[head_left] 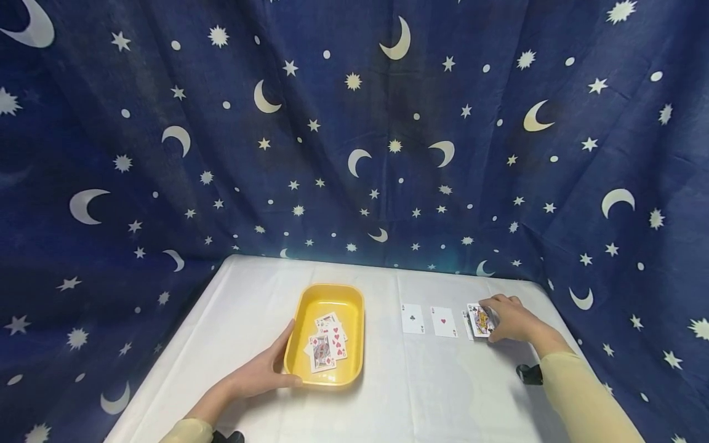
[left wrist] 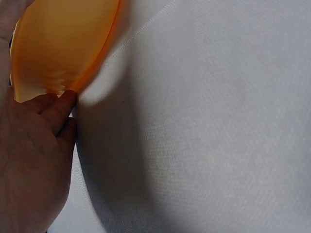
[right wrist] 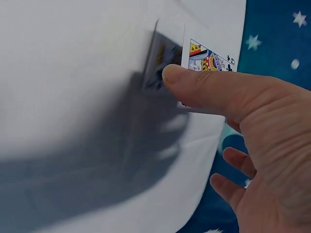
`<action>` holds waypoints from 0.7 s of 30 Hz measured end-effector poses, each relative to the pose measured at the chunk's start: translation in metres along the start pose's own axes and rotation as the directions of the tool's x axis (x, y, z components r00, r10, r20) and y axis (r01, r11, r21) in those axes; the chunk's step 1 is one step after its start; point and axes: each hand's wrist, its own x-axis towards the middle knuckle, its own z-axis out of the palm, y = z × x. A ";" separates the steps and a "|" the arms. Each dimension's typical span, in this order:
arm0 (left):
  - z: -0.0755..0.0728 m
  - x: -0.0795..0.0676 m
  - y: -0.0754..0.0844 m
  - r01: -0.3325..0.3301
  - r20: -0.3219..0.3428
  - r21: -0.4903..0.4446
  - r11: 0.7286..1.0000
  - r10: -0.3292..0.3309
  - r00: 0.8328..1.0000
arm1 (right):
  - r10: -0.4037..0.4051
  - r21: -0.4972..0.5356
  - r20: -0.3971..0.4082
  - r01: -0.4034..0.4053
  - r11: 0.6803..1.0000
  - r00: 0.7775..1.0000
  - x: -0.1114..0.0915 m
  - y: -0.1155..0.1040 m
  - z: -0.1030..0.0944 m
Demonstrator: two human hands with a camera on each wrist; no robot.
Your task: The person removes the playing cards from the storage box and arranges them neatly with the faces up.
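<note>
My right hand (head_left: 512,317) pinches a face card with a club mark (head_left: 480,320), its thumb across the card's face in the right wrist view. Just under and left of that card, another playing card (head_left: 466,326) shows, mostly covered. To their left lie an ace of hearts (head_left: 445,322) and an ace of clubs (head_left: 412,319), face up. With thumb and fingers spread about its near left corner, my left hand (head_left: 263,367) holds a yellow tray (head_left: 359,344). Inside the tray are several loose playing cards, a jack-like diamond face card (head_left: 322,353) and a heart card (head_left: 337,339) among them.
A white cloth (head_left: 388,400) covers the table. Behind and at both sides hangs a dark blue curtain (head_left: 332,154) with moons and stars, close to the table's right edge near my right hand.
</note>
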 end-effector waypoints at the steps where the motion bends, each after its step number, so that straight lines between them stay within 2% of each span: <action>1: 0.000 0.000 0.001 0.001 0.000 -0.001 1.000 -0.001 1.000 | 0.012 0.007 0.006 -0.012 1.000 1.000 -0.001 0.004 0.001; 9: 0.000 0.001 0.001 0.007 0.000 -0.006 1.000 -0.007 1.000 | 0.094 0.017 0.046 -0.094 0.995 0.995 -0.003 0.031 0.005; 21: 0.001 0.001 -0.001 0.021 -0.010 -0.006 1.000 -0.021 1.000 | 0.137 -0.051 0.115 -0.132 0.990 0.984 -0.001 0.043 -0.005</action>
